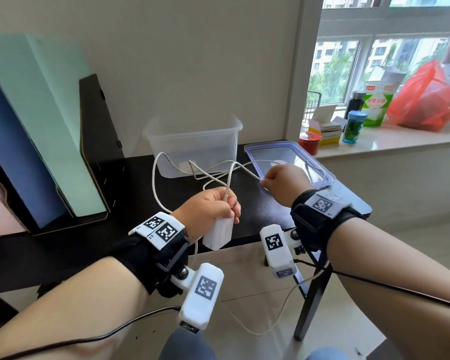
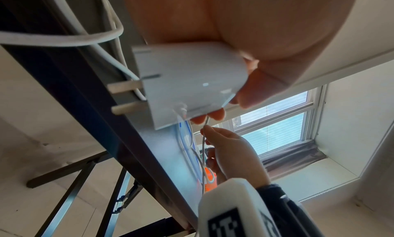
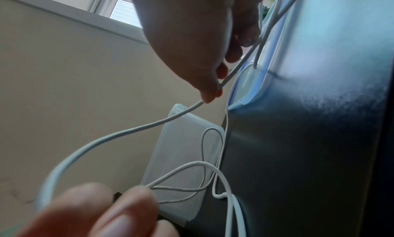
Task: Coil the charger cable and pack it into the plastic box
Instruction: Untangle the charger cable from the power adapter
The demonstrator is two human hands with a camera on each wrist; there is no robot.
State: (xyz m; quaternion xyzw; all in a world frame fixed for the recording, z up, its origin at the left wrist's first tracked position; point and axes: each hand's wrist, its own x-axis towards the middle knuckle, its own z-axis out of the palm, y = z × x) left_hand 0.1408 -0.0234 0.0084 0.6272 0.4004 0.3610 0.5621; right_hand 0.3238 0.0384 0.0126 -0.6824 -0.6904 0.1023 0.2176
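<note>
Left hand [image 1: 208, 206] gripping charger brick [image 1: 218, 233]; right hand [image 1: 286, 181], at two o'clock, pinching limp, tangle-prone cable [image 1: 155, 183]. Best gathered near the brick, loop by loop.

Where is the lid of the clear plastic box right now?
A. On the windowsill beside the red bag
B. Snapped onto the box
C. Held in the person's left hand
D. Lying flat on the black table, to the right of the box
D: the blue-rimmed lid lies flat on the black table just right of the open plastic box, partly behind the right hand.
</note>
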